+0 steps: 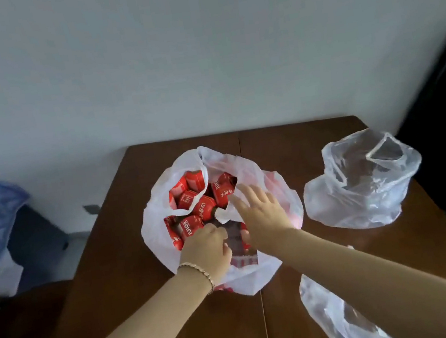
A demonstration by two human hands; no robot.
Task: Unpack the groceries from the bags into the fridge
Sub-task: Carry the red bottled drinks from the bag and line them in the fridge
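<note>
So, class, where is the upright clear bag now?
Head view: the upright clear bag stands on the right side of the table, beside the white bag of red cans.

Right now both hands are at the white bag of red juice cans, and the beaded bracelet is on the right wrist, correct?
No. The head view shows the beaded bracelet on the left wrist. The rest holds: left hand and right hand are both at the white bag of red juice cans.
</note>
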